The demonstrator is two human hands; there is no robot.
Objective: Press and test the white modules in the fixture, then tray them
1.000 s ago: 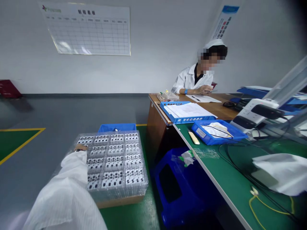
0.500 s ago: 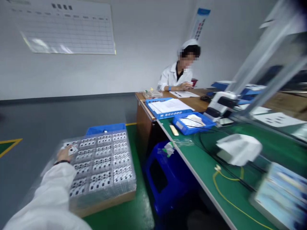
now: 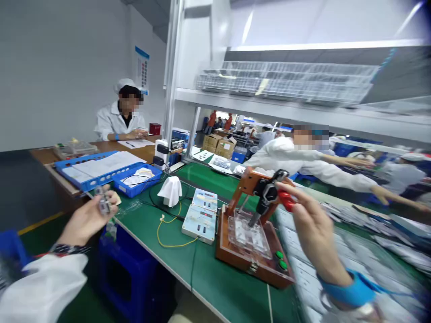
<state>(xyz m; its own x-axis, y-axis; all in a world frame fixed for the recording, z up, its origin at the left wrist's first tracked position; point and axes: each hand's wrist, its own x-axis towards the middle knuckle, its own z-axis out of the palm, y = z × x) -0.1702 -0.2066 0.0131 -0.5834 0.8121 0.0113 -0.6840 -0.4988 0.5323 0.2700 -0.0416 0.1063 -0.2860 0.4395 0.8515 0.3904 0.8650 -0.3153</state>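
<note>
My left hand (image 3: 86, 218) holds a small white and grey part (image 3: 103, 202) between thumb and fingers, over the left edge of the green bench (image 3: 168, 260). On the right, my right hand (image 3: 311, 224) has its fingers around the red knob (image 3: 286, 201) of a black toggle clamp (image 3: 268, 190). That clamp is mounted on an orange-brown frame above a wooden test fixture (image 3: 257, 276). Beneath its plunger lies a clear plate (image 3: 251, 233), with pale parts that are hard to make out. Two green buttons (image 3: 282, 260) sit on the fixture's right front.
Left of the fixture are light-blue meter boxes (image 3: 200, 222), a white cloth (image 3: 170, 190) and cables. Blue trays (image 3: 137, 179) stand farther left, near a seated person (image 3: 123, 116). Another person's arms (image 3: 336, 172) reach across at the right, beyond trays of white parts (image 3: 303, 273).
The view has swung right, from the floor-side tray of parts to the bench. My left hand is now raised from that tray with a part. My right hand has come into view on the red knob.
</note>
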